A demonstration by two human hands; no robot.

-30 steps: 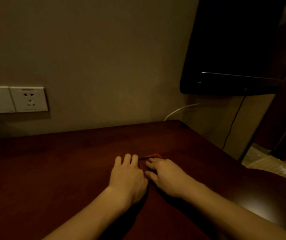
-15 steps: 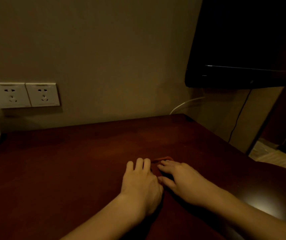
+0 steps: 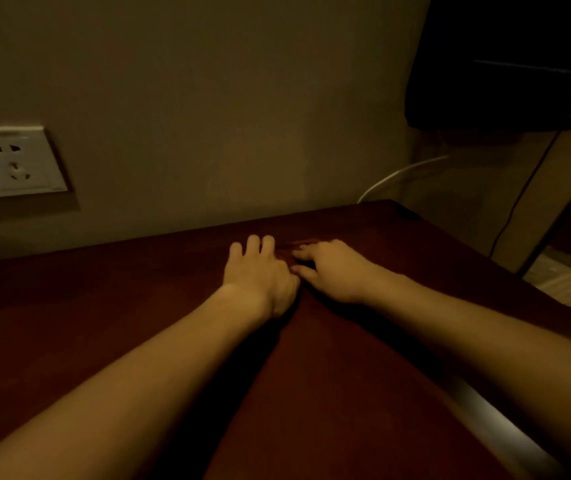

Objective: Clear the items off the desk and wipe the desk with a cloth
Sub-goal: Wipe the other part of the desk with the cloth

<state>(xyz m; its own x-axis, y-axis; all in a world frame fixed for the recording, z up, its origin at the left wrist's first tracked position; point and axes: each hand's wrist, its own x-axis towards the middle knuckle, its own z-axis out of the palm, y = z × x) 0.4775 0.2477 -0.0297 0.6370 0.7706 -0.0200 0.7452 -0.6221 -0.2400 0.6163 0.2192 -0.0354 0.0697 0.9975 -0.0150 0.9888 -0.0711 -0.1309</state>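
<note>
head view: compared with half a second ago, both hands are farther forward on the desk (image 3: 111, 327), closer to the wall (image 3: 208, 109), and the arms are more stretched out. the white object that was at the left edge is no longer in the picture, and only one full socket plate (image 3: 12, 161) is visible now.

the left hand (image 3: 260, 275) lies palm down with straight fingers pressing flat on the desk. the right hand (image 3: 332, 271) is just beside it, also palm down, with fingers spread a little and the thumb touching the left hand. neither hand curls around anything.

the cloth (image 3: 294, 245) is dark red, almost the same colour as the desk, so it is hard to see. only a thin edge of it shows between and in front of the fingertips, lying flat under the two hands near the back of the desk.

a dark screen (image 3: 505, 60) hangs at the upper right, with a white cable (image 3: 401, 174) under it.
</note>
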